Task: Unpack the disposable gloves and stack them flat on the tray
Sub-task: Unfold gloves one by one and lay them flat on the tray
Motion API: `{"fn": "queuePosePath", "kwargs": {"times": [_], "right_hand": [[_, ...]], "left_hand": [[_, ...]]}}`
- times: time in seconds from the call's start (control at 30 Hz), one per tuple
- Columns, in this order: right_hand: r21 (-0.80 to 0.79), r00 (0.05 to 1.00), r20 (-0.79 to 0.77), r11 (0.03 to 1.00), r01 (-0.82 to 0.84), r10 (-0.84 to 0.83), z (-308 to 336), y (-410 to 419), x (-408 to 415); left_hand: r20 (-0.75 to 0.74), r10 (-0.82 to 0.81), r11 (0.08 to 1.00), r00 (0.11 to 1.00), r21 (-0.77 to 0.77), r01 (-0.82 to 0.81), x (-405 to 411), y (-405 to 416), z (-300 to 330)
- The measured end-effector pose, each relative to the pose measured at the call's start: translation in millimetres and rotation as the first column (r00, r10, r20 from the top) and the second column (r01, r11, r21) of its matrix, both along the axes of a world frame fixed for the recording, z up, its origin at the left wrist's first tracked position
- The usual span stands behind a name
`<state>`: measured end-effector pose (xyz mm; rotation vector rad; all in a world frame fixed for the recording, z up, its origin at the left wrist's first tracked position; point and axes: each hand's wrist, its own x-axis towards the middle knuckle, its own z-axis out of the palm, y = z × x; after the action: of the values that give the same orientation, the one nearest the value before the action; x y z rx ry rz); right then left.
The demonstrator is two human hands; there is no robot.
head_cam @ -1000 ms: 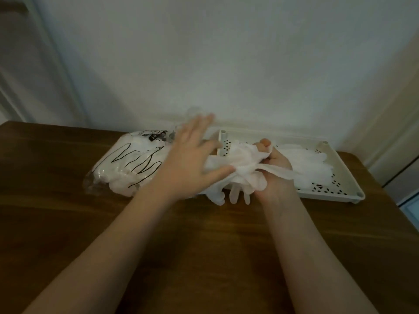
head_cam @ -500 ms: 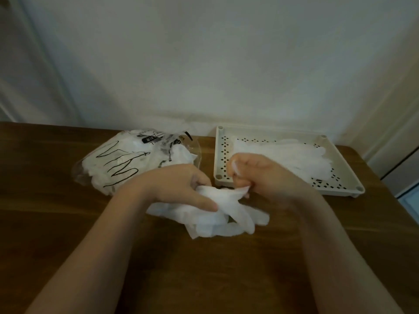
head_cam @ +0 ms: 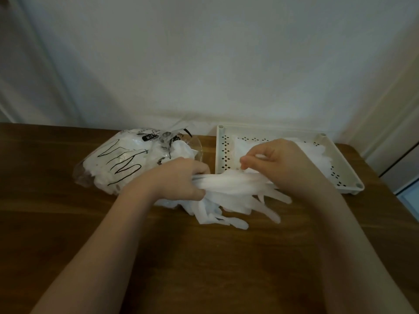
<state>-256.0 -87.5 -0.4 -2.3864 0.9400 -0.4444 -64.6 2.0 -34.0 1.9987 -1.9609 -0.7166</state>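
In the head view, the left hand (head_cam: 181,177) and right hand (head_cam: 278,164) each grip an end of a bunched clump of gloves (head_cam: 231,191) stretched just before the tray (head_cam: 218,155), so dangling ones may slip onto the table (head_cam: 68,223).

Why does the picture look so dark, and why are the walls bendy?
Head view: dim, flat room light leaves the wooden table murky; the wide-angle lens curves the wall edges; the white gloves between the left hand and right hand look soft and slightly blurred.
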Motion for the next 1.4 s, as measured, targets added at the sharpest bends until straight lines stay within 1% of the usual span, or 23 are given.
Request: {"fn": "queuePosePath", "kwargs": {"times": [0.07, 0.1, 0.17, 0.23, 0.37, 0.4, 0.43, 0.5, 0.57, 0.63, 0.7, 0.73, 0.8, 0.93, 1.0, 1.07, 1.1, 1.17, 1.2, 1.23, 1.27, 1.33, 1.4], "right_hand": [[-0.147, 0.995, -0.094, 0.988, -0.043, 0.029, 0.0, 3.4, 0.4], [-0.174, 0.994, -0.081, 0.981, -0.089, 0.076, -0.5, 7.4, 2.8], [-0.167, 0.979, -0.032, 0.964, -0.206, 0.203, -3.5, 18.8, 12.4], [-0.184, 0.962, -0.063, 0.945, -0.271, 0.264, -14.4, 28.4, 26.1], [-0.22, 0.979, -0.069, 0.955, -0.201, 0.19, -34.4, 31.8, 41.1], [-0.197, 0.985, -0.057, 0.965, -0.172, 0.164, -35.6, 29.2, 39.8], [-0.127, 0.99, -0.024, 0.982, -0.143, 0.141, -34.2, 25.7, 36.4], [0.103, 0.989, 0.072, 0.985, -0.136, 0.129, -28.5, 17.2, 27.0], [0.286, 0.983, 0.161, 0.949, -0.132, 0.089, -20.0, 10.5, 15.9], [0.406, 0.969, 0.246, 0.907, -0.11, 0.007, -14.8, 4.5, 7.4], [0.515, 0.917, 0.386, 0.848, -0.123, -0.101, -12.9, 1.1, 4.1], [0.575, 0.867, 0.469, 0.803, -0.156, -0.168, -13.5, 0.5, 4.2], [0.676, 0.776, 0.558, 0.702, -0.222, -0.293, -14.0, 3.2, 7.5], [0.839, 0.694, 0.514, 0.466, -0.282, -0.504, -23.9, 11.5, 24.3], [0.873, 0.655, 0.478, 0.397, -0.282, -0.585, -28.0, 15.4, 30.5], [0.876, 0.637, 0.474, 0.397, -0.273, -0.608, -30.7, 16.7, 32.5], [0.864, 0.654, 0.489, 0.425, -0.27, -0.578, -30.1, 16.8, 31.4], [0.809, 0.737, 0.519, 0.528, -0.259, -0.434, -26.3, 17.1, 26.6], [0.779, 0.771, 0.519, 0.576, -0.248, -0.369, -24.8, 17.6, 23.7], [0.761, 0.789, 0.511, 0.606, -0.231, -0.341, -23.9, 17.4, 22.0], [0.757, 0.786, 0.507, 0.62, -0.209, -0.354, -23.4, 16.7, 21.2], [0.797, 0.725, 0.515, 0.567, -0.209, -0.457, -22.6, 13.1, 19.6], [0.834, 0.673, 0.509, 0.502, -0.23, -0.537, -20.5, 8.0, 16.1]], "left_hand": [[-0.079, 0.011, 0.999, 0.997, -0.047, -0.014, 2.5, -1.2, -0.5], [-0.118, 0.018, 0.997, 0.993, -0.07, -0.026, 3.5, -1.6, -0.9], [-0.19, 0.025, 0.995, 0.981, -0.091, -0.043, 3.6, -1.7, -0.6], [-0.258, 0.026, 0.992, 0.966, -0.114, -0.058, 3.2, -0.8, -0.7], [-0.334, 0.002, 0.984, 0.943, -0.166, -0.06, 9.1, 1.8, -0.6], [-0.353, -0.021, 0.984, 0.935, -0.171, -0.042, 10.4, 3.0, 0.1], [-0.362, -0.046, 0.985, 0.931, -0.174, -0.019, 11.2, 4.1, 0.8], [-0.384, -0.072, 0.987, 0.92, -0.161, 0.01, 10.6, 5.5, 2.3], [-0.428, -0.057, 0.993, 0.902, -0.118, 0.007, 10.5, 5.6, 2.0], [-0.453, -0.031, 0.996, 0.891, -0.085, -0.009, 11.0, 4.6, 0.2], [-0.515, -0.012, 0.997, 0.857, -0.076, -0.031, 10.2, 5.4, 0.4], [-0.577, -0.002, 0.996, 0.817, -0.078, -0.053, 8.8, 6.9, 1.3], [-0.728, 0.005, 0.989, 0.685, -0.097, -0.11, 6.8, 7.9, 0.4], [-0.917, -0.01, 0.963, 0.399, -0.116, -0.243, -1.3, 4.6, -1.5], [-0.971, 0.018, 0.949, 0.24, -0.059, -0.309, -9.1, 1.3, 0.8], [-0.995, 0.026, 0.954, 0.101, -0.006, -0.301, -17.9, -2.6, 1.6], [-0.999, 0.04, 0.96, 0.013, 0.035, -0.277, -23.6, -3.7, 4.2], [-0.973, 0.149, 0.948, -0.176, 0.191, -0.256, -22.9, -7.4, -0.9], [-0.949, 0.212, 0.911, -0.234, 0.278, -0.303, -20.4, -9.1, -5.9], [-0.939, 0.266, 0.853, -0.219, 0.335, -0.4, -15.6, -13.0, -13.1], [-0.943, 0.31, 0.794, -0.122, 0.327, -0.513, -10.2, -15.2, -18.3], [-0.944, 0.31, 0.765, 0.115, 0.175, -0.62, -4.1, -16.2, -22.0], [-0.919, 0.272, 0.764, 0.285, 0.027, -0.645, -3.2, -11.7, -10.8]]}}
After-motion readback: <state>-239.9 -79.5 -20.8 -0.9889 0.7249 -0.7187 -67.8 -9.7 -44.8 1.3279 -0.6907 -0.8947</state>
